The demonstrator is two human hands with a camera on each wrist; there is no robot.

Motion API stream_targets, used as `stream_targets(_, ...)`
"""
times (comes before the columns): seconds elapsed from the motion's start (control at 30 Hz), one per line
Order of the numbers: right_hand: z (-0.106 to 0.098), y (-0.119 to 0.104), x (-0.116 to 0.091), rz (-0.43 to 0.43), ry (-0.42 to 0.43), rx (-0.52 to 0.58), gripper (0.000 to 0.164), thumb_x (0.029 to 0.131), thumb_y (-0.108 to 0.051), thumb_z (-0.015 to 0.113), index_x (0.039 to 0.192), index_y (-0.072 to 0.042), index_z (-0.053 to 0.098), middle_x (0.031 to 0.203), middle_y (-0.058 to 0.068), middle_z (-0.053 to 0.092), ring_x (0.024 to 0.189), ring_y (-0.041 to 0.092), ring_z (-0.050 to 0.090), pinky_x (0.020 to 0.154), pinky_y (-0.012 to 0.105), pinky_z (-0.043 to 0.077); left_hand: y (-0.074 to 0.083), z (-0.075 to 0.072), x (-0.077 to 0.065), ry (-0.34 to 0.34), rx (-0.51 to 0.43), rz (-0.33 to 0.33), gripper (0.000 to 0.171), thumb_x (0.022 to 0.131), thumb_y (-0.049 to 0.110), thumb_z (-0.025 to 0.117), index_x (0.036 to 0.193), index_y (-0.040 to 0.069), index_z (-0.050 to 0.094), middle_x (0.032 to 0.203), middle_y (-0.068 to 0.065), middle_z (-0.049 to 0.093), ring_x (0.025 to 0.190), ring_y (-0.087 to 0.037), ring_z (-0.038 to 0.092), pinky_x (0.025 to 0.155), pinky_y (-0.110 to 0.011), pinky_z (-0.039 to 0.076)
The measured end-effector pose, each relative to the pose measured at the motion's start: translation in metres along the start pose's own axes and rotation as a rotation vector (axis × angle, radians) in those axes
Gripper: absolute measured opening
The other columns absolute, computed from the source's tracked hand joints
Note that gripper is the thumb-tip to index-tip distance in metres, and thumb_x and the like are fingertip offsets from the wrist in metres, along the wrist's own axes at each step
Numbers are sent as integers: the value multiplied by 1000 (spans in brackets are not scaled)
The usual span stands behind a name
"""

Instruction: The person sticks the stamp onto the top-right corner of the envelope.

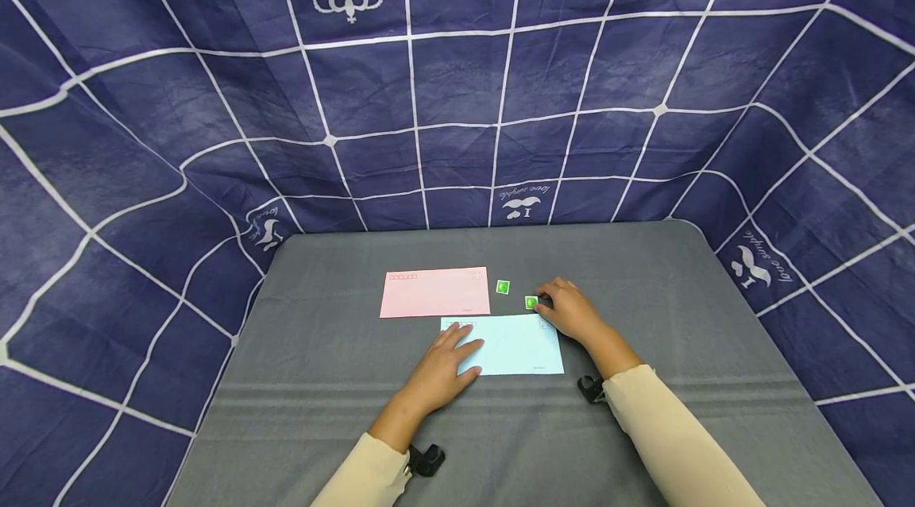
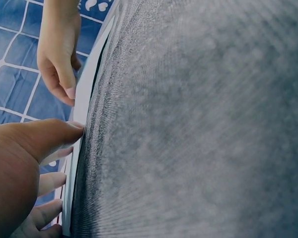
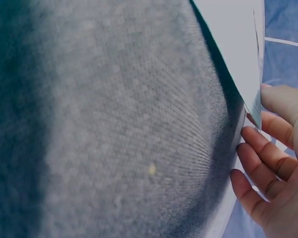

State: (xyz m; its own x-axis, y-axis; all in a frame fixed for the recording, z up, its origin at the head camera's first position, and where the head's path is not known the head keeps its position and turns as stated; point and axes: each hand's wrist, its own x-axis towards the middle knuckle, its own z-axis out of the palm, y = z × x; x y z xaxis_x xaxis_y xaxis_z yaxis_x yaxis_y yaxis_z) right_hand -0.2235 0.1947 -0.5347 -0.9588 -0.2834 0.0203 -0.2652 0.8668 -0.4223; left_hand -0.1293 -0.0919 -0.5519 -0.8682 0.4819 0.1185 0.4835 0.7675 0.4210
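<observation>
A light blue envelope (image 1: 516, 348) lies on the grey-covered table. My left hand (image 1: 443, 368) rests on its left end, fingers spread. My right hand (image 1: 570, 311) is at the envelope's upper right corner. Its thumb and forefinger stand apart beside a small green stamp (image 1: 531, 303) with a white border, just above the envelope. In the right wrist view the fingertips (image 3: 248, 136) are bent loosely near the envelope corner (image 3: 253, 106), and the stamp is hidden there. A second green stamp (image 1: 503, 287) lies farther left, beside a pink envelope (image 1: 434, 294).
The grey cloth (image 1: 322, 380) covers the table and has creases towards the front. Around its back and sides hangs a blue curtain (image 1: 457, 94) with white grid lines. Black wrist straps (image 1: 426, 461) sit at both beige sleeves.
</observation>
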Motion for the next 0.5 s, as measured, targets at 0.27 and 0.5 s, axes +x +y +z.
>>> stream_targets(0.27,1,0,3,11,6,1,31,93,-24,73,119,-8,71,111,10,65,106,28,59,94,47,49,0,0,2,-3,-1,7,49,95,33,70,140,14,61,154,-14,49,148,-39,39,121,-55,32)
stream_targets(0.5,2,1,6,23,16,23,25,90,-21,76,111,-8,71,104,9,64,99,26,58,89,46,49,1,-1,3,-20,0,-4,49,95,33,69,140,14,61,154,-14,49,148,-39,39,121,-54,31)
